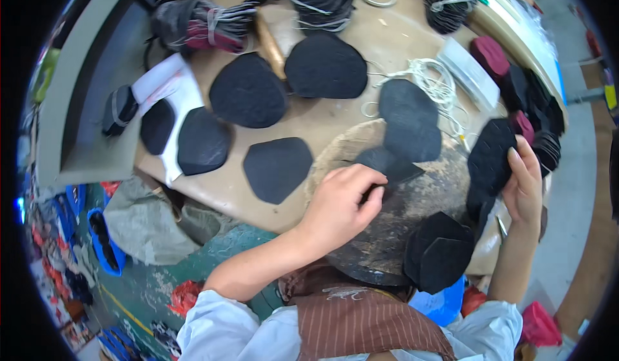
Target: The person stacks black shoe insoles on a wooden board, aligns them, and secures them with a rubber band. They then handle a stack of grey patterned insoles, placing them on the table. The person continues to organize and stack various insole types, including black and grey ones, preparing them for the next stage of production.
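While your left hand (338,206) pinches the edge of a flat black cut piece (387,164) on the round worn block (393,232) at the desk (322,122) edge, your right hand (525,190) curls around a small stack of black pieces (491,158), held upright beside the block. These pieces look thin, light and floppy, likely felt or leather, so lift each by its rim with fingertips and support the middle. More pieces (277,167) lie spread flat nearby

Black leather pieces (277,167); brown striped apron (361,325); white cord (433,80).
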The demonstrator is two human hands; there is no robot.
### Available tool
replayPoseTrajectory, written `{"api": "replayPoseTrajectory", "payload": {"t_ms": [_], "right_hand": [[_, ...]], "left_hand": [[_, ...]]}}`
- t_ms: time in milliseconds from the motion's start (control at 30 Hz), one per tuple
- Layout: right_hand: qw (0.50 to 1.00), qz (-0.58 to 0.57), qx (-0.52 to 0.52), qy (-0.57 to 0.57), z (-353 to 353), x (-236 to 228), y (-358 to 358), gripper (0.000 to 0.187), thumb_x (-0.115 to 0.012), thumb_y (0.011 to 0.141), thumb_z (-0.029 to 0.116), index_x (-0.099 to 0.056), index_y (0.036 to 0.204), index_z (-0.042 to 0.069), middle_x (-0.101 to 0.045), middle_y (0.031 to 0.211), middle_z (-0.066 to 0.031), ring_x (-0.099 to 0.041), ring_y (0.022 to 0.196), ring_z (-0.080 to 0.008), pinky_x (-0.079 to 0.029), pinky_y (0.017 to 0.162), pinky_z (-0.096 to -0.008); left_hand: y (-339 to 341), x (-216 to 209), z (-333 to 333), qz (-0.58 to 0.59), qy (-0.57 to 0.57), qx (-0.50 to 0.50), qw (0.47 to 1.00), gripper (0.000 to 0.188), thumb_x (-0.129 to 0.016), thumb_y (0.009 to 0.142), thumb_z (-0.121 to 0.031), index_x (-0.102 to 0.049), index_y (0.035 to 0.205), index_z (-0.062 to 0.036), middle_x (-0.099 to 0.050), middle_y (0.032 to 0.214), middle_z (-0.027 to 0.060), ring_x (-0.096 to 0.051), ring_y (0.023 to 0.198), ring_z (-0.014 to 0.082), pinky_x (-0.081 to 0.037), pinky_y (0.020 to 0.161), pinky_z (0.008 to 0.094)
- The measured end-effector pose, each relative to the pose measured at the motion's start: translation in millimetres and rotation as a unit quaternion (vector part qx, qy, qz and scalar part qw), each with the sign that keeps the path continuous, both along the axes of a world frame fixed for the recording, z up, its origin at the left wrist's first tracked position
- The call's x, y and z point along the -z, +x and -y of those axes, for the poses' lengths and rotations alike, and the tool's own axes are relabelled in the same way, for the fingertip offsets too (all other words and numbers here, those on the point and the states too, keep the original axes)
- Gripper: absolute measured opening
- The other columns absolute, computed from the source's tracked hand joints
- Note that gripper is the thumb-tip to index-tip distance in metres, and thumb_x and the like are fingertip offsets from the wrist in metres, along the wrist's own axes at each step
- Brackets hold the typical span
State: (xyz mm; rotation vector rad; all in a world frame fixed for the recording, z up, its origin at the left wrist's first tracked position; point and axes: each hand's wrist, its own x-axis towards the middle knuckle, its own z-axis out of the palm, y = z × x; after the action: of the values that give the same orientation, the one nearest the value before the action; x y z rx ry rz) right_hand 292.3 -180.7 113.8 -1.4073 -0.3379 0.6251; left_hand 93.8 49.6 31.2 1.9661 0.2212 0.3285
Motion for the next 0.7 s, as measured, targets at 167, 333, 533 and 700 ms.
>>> {"api": "replayPoseTrajectory", "payload": {"t_ms": [167, 333, 533, 700], "right_hand": [[0.999, -0.033, 0.018, 0.006, 35, 18, -1, 0.021, -0.051, 0.095, 0.007, -0.053, 0.116, 0.001, -0.063, 0.110, -0.0066, -0.061, 0.102, -0.0133, -0.047, 0.092, -0.0282], [0.998, -0.055, 0.005, 0.036, 46, 24, -2, 0.021, -0.049, 0.096, 0.007, -0.052, 0.117, 0.003, -0.062, 0.112, -0.0062, -0.061, 0.103, -0.0130, -0.049, 0.091, -0.0282], [0.998, -0.051, 0.039, 0.026, 43, 20, -7, 0.017, -0.050, 0.096, 0.007, -0.052, 0.112, 0.003, -0.063, 0.108, -0.0059, -0.062, 0.100, -0.0124, -0.051, 0.089, -0.0282], [0.998, -0.050, 0.034, 0.035, 53, 20, -6, 0.019, -0.051, 0.096, 0.006, -0.052, 0.114, 0.002, -0.062, 0.110, -0.0068, -0.061, 0.101, -0.0138, -0.051, 0.090, -0.0291]], "left_hand": [[-61, -2, -44, 0.059, -0.491, -0.231, 0.838, 0.014, -0.049, 0.094, -0.005, -0.055, 0.106, -0.0043, -0.056, 0.093, -0.0007, -0.051, 0.084, 0.0060, -0.043, 0.074, 0.0232], [-130, -15, -110, 0.136, -0.223, -0.426, 0.866, 0.020, -0.052, 0.095, -0.008, -0.058, 0.112, -0.0003, -0.064, 0.106, 0.0065, -0.061, 0.095, 0.0114, -0.048, 0.086, 0.0260], [-141, -42, -161, 0.205, 0.255, -0.528, 0.784, 0.020, -0.056, 0.094, -0.009, -0.063, 0.110, 0.0021, -0.066, 0.100, 0.0059, -0.059, 0.090, 0.0107, -0.045, 0.083, 0.0245], [-132, -47, -164, 0.144, 0.480, -0.445, 0.742, 0.019, -0.058, 0.090, -0.004, -0.068, 0.106, -0.0030, -0.067, 0.107, 0.0110, -0.063, 0.098, 0.0210, -0.045, 0.091, 0.0343]]}}
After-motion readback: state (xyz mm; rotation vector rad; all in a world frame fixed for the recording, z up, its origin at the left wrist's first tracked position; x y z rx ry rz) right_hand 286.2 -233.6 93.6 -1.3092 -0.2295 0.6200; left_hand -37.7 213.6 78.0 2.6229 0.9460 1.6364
